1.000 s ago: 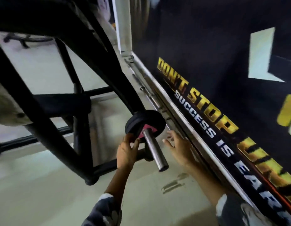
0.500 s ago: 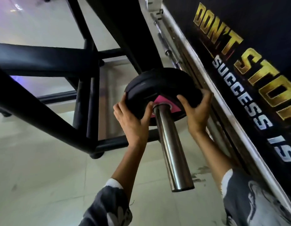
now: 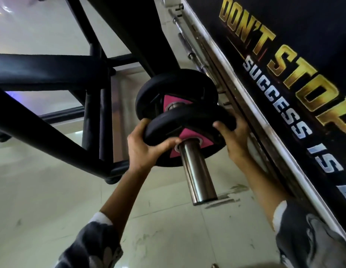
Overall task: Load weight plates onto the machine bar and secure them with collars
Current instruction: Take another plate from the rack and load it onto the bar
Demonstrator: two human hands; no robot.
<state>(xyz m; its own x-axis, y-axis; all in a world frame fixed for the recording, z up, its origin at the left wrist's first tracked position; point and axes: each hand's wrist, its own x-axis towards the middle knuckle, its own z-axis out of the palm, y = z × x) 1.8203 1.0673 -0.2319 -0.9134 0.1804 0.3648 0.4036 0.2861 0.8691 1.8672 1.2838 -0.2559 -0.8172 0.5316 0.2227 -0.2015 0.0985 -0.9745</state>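
1. Steel machine bar (image 3: 197, 171) is the landmark; its free end points toward the camera.
2. Near plate (image 3: 189, 120), black with pink hub, is threaded on the bar, tilted.
3. Far plate (image 3: 168, 88) sits deeper on the bar, apart from the near one.
4. Left hand (image 3: 143, 149) clasps the near plate's left rim.
5. Right hand (image 3: 234, 138) clasps its right rim.

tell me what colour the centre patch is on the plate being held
Pink, on a black plate; seen clearly in the head view.
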